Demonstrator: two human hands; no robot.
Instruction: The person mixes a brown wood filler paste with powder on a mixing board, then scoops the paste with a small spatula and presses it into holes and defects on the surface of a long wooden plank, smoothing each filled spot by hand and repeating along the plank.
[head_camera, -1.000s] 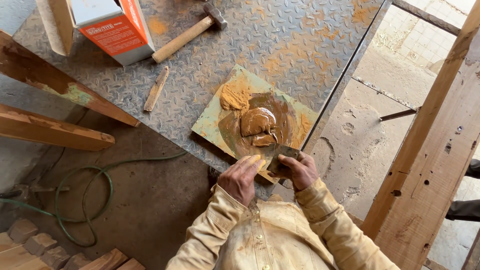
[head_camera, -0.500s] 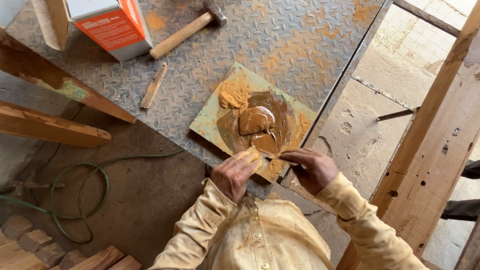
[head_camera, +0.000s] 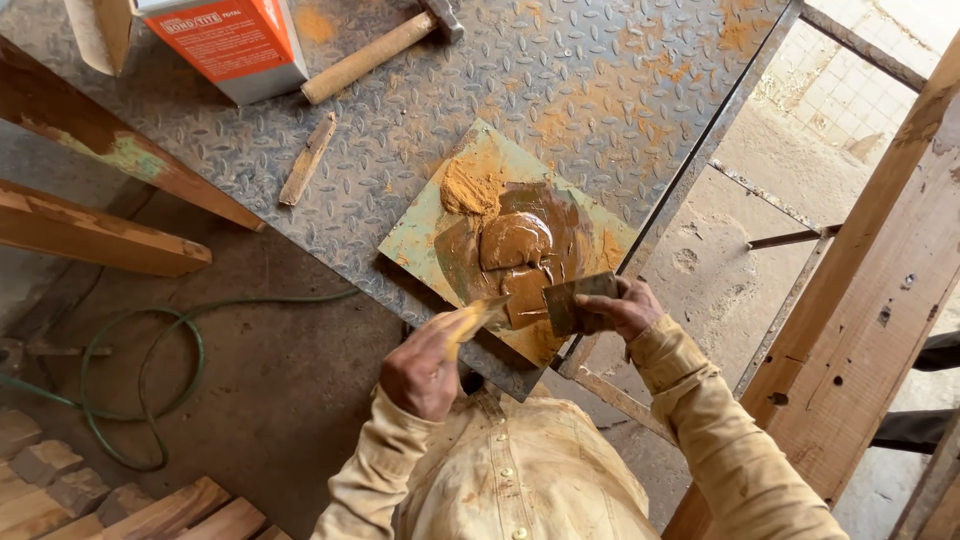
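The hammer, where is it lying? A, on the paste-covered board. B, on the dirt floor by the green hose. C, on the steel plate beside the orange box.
C: the hammer lies on the steel plate, right beside the orange box.

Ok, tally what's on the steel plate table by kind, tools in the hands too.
Scrapers in hands: 2 (left, right)
Hammer: 1
Orange-and-white carton: 1
Wood stick: 1
Green mixing board with brown paste: 1
Total: 6

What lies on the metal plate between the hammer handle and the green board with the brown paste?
In the head view, a small flat wood scrap lies on the checker plate between the hammer handle and the green board, left of the straight line; otherwise only orange dust.
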